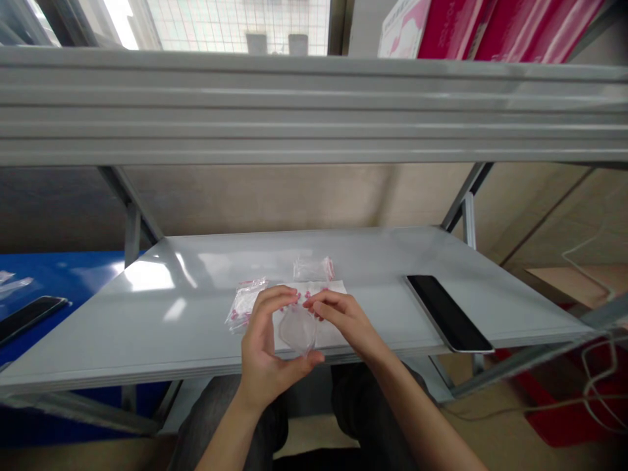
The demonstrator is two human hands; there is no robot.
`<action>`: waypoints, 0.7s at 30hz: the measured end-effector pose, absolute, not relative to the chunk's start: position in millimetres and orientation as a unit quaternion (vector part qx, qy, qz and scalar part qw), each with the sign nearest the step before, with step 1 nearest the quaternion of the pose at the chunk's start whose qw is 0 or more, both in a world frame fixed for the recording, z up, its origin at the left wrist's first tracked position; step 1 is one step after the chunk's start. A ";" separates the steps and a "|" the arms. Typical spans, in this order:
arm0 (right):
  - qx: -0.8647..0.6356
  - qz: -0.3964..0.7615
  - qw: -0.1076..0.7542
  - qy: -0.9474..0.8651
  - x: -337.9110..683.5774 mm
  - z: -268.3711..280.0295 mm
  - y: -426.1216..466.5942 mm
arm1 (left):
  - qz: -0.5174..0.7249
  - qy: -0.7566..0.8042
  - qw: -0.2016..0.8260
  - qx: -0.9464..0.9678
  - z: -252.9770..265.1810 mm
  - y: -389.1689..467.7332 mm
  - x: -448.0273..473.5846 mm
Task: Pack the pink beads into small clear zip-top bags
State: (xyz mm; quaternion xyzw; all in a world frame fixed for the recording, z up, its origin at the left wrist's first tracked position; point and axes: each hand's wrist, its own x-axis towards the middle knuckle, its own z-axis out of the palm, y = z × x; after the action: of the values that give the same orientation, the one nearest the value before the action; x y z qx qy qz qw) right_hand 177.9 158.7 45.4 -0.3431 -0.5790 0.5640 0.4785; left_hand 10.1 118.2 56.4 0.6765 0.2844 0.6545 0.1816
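My left hand [267, 350] grips a clear, rounded plastic piece [298, 329] by its edges, fingers at the top and thumb at the bottom. It is held above a white sheet [336, 336] near the table's front edge. At the piece's upper right edge, my right hand [338, 313] has its fingertips pinched together; whatever they hold is too small to make out. Several small pink pieces lie on the sheet around the fingertips, partly hidden by my hands. Just left of my left hand is a clear plastic bag [245, 301] with pink bits in it.
Another clear bag [313, 268] lies behind the sheet on the white table [377, 261]. A dark-screened tablet or phone [447, 313] rests at the right. A metal beam [314, 108] crosses overhead, with pink boxes [510, 29] above. Another phone [32, 317] is on a blue surface at left.
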 end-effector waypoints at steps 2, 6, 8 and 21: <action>-0.282 0.683 0.462 -0.491 171.6 43.5 156.5 | 0.656 0.267 0.233 0.666 55.9 118.2 10.3; -0.204 0.817 0.403 -0.358 165.2 40.5 156.3 | 0.665 0.230 0.362 0.612 50.4 120.5 7.4; -0.183 0.834 0.394 -0.339 163.6 40.8 155.5 | 0.673 0.208 0.409 0.580 47.7 121.6 5.8; -0.206 0.789 0.458 -0.355 156.8 46.3 151.1 | 0.654 0.230 0.393 0.604 45.3 122.1 2.0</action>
State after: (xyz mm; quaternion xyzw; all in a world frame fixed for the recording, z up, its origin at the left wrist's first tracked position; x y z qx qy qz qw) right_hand 156.8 151.1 46.3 -0.2061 -0.3546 0.7885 0.4583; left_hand 2.0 122.1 45.3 0.6036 0.2300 0.6544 0.3930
